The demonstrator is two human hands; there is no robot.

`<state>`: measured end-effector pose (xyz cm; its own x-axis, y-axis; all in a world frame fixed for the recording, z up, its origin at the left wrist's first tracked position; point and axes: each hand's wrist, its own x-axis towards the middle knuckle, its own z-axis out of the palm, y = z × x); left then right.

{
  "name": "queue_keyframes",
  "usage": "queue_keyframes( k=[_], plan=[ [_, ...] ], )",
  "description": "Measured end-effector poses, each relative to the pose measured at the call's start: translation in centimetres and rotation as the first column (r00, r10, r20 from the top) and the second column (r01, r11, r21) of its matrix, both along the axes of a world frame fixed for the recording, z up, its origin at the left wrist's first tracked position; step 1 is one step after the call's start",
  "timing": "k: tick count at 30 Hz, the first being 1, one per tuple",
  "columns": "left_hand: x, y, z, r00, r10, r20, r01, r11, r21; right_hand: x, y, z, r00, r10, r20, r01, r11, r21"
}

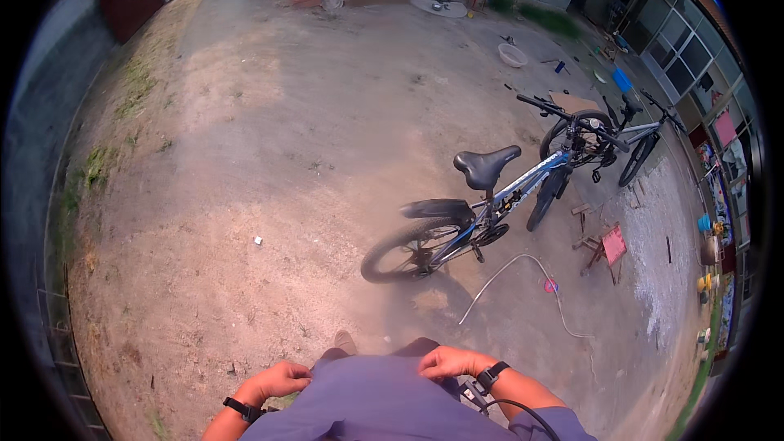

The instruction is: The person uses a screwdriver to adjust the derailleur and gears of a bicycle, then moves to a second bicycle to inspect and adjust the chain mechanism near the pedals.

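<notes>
A grey-purple shirt (371, 392) that I wear spreads across the bottom of the view. At its left edge is my left hand (284, 378), with fingers curled and pinched against the cloth. My right hand (449, 363) grips the shirt's right side near the hem, thumb and fingers closed together. Both wrists carry black bands. Close by my right forearm runs a black cable (523, 410), leading to a dark device at my side that is partly hidden. One brown shoe (345, 342) shows beyond the hem.
A blue-grey bicycle (523, 184) stands ahead to the right, with a second bicycle (641, 132) behind it. A pale hose (498, 271), a red folding stool (612, 243) and a pink round object (551, 286) lie nearby. Farther off sits a white basin (512, 55). Walls bound the dirt yard.
</notes>
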<state>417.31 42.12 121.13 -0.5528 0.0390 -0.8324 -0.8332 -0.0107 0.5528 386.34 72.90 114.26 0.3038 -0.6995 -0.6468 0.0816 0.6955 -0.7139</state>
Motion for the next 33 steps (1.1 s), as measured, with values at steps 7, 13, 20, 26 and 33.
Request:
queue_keyframes(
  k=[7, 13, 20, 26, 33],
  plan=[
    [-0.3, -7.5, 0.3, 0.900, 0.430, -0.072, -0.436, 0.894, -0.108, -5.8, -13.2, 2.6, 0.988, -0.133, -0.078, 0.132, 0.991, -0.020],
    [-6.6, -22.8, 0.8, 0.833, 0.549, -0.063, -0.538, 0.780, -0.321, -14.1, -29.0, -2.1, 0.958, -0.287, -0.005, 0.287, 0.957, -0.031],
    [-17.6, -36.1, -0.3, 0.834, 0.547, 0.068, -0.475, 0.775, -0.417, -26.6, -43.7, -2.8, 0.920, -0.360, -0.155, 0.346, 0.932, -0.111],
    [-29.6, -51.7, -6.3, 0.950, 0.242, 0.198, -0.134, 0.888, -0.440, -42.7, -51.2, -5.1, 0.746, -0.610, -0.267, 0.593, 0.791, -0.149],
    [-58.4, -71.3, -12.4, 0.985, -0.099, 0.140, 0.153, 0.879, -0.451, -54.8, -49.6, -8.2, 0.355, -0.837, -0.416, 0.933, 0.345, 0.102]
  ],
)
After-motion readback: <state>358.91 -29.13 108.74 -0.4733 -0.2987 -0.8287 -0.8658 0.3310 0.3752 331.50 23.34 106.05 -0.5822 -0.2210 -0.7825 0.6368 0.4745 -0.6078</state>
